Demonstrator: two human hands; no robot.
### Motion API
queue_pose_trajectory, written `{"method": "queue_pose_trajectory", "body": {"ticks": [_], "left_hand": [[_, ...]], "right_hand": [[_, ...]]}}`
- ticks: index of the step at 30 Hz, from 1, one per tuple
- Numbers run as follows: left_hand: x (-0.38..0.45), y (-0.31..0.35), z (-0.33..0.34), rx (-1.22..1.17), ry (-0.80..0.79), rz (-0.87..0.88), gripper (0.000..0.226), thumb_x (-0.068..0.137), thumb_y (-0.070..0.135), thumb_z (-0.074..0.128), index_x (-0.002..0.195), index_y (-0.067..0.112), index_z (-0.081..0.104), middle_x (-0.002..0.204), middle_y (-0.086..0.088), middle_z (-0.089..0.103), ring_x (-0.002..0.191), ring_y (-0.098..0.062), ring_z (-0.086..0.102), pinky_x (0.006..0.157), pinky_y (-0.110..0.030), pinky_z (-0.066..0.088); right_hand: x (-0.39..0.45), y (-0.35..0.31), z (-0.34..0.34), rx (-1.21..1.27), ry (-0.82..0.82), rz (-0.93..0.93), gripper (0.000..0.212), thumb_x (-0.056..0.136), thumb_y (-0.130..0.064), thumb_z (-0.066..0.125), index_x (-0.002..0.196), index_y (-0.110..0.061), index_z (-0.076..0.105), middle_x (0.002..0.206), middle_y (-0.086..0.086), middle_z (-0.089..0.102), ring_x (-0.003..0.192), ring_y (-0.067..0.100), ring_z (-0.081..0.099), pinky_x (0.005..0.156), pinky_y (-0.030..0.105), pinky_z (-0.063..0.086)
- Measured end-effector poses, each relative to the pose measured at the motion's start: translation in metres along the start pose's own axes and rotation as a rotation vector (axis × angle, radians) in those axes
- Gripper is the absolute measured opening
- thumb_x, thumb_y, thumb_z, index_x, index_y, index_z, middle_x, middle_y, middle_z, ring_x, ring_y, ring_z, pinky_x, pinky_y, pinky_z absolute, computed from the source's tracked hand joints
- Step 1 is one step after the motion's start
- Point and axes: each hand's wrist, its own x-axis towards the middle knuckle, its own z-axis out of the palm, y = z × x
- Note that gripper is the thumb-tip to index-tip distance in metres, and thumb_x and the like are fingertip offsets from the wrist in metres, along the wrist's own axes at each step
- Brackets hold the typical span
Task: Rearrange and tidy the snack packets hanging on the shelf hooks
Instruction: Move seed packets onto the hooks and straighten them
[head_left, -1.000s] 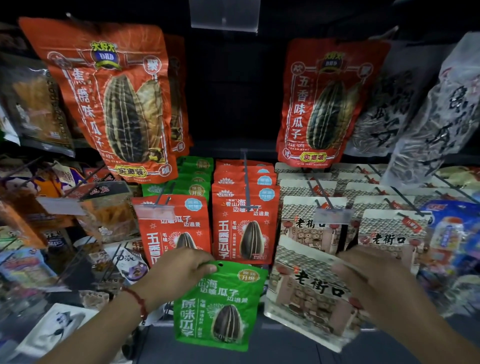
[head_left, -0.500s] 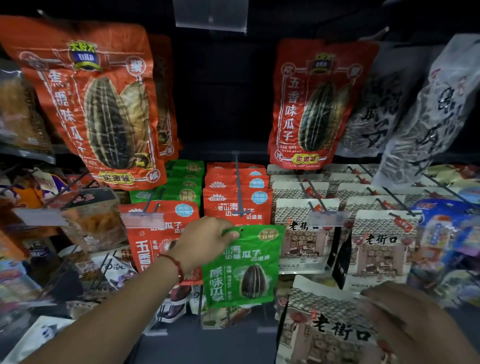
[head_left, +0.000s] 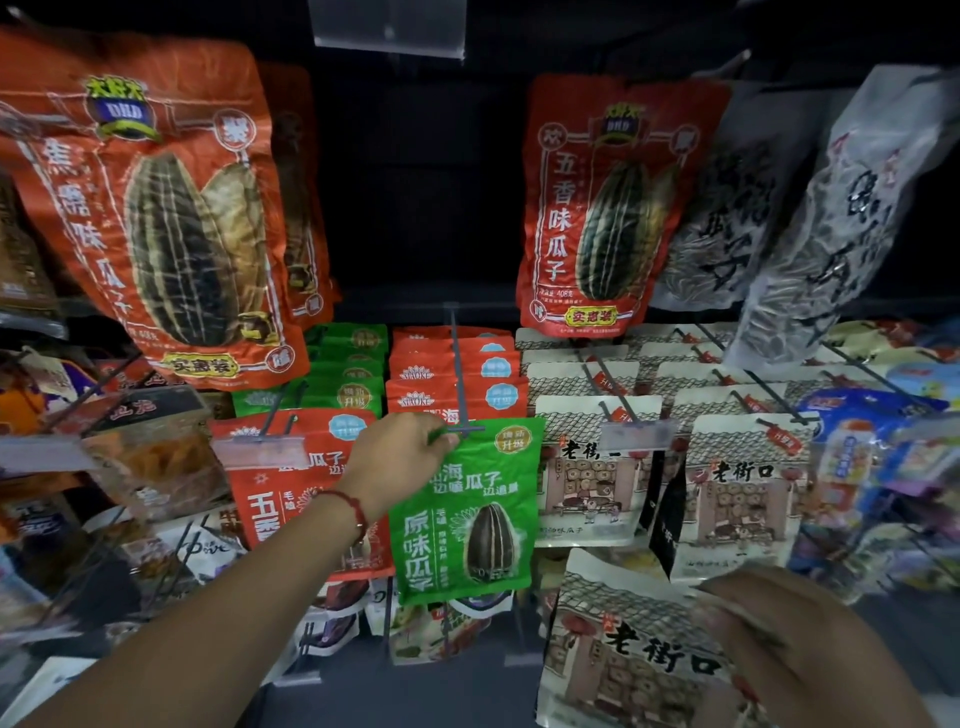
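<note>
My left hand (head_left: 402, 457) pinches the top left corner of a green sunflower-seed packet (head_left: 467, 514). The packet's top edge sits at the tip of the grey hook (head_left: 460, 384) that carries the red packets (head_left: 457, 374), and it covers the front of that row. Whether the hook passes through the packet's hole is hidden by my fingers. Low on the right, my right hand (head_left: 789, 654) grips the upper right part of a cream packet (head_left: 628, 660) printed with a shopfront drawing, held below the hanging rows.
A row of green packets (head_left: 343, 364) hangs left of the red row, with one red packet (head_left: 291, 483) at its front. Cream packets (head_left: 587, 467) fill the hooks to the right. Large orange bags (head_left: 150, 208) and a red bag (head_left: 608, 208) hang above.
My left hand lifted the green packet up and rightward from below the shelf to the tip of the red row's hook. My right hand lowered the cream packet toward the bottom right.
</note>
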Motion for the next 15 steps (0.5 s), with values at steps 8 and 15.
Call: {"method": "queue_pose_trajectory", "body": {"ticks": [8,15], "left_hand": [[0.025,-0.009,0.010,0.097,0.028,-0.003,0.018,0.099,0.025,0.054,0.084,0.020,0.062,0.065,0.003,0.059,0.054,-0.010,0.054,0.044,-0.022,0.038],[0.027,-0.012,0.021,0.191,0.179,0.065,0.020,0.098,0.025,0.052,0.080,0.016,0.058,0.068,0.004,0.056,0.066,-0.016,0.057,0.058,-0.030,0.049]], "right_hand": [[0.004,0.002,-0.001,0.096,-0.095,0.112,0.022,0.085,-0.062,0.042,0.092,-0.050,0.060,0.091,-0.016,0.060,0.077,0.006,0.058,0.059,0.029,0.047],[0.019,0.004,0.000,0.244,-0.105,0.271,0.009,0.091,-0.033,0.062,0.085,-0.039,0.065,0.081,-0.002,0.065,0.072,0.020,0.062,0.066,0.041,0.050]]}}
